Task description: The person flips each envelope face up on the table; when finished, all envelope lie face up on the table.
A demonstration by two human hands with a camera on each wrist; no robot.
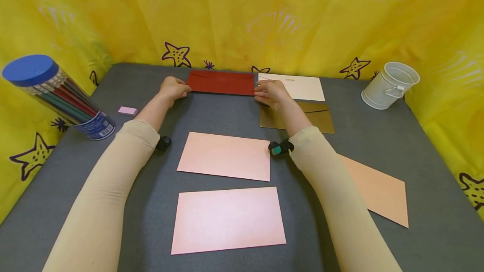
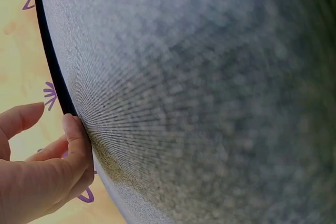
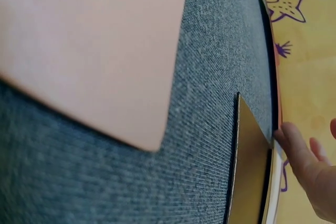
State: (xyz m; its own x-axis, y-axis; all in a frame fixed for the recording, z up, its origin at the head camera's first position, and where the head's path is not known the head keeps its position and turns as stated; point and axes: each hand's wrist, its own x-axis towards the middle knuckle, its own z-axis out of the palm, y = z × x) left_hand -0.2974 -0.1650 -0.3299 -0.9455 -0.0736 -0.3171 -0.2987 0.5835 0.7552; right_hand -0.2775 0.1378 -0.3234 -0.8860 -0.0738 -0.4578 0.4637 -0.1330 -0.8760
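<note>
While your right hand (image 1: pixel 274 93), fingers spread, touched the red envelope (image 1: pixel 221 82) — your left hand (image 1: pixel 173 90) opposite, pinching or not I couldn't tell — light, even pressure suited best.

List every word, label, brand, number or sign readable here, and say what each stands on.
No text can be read in any view.
White rectangular paper envelope: small dark print near its far edge, too small to read.
Clear plastic cylindrical pencil tub: markings and a barcode on its blue base, too small to read.
</note>
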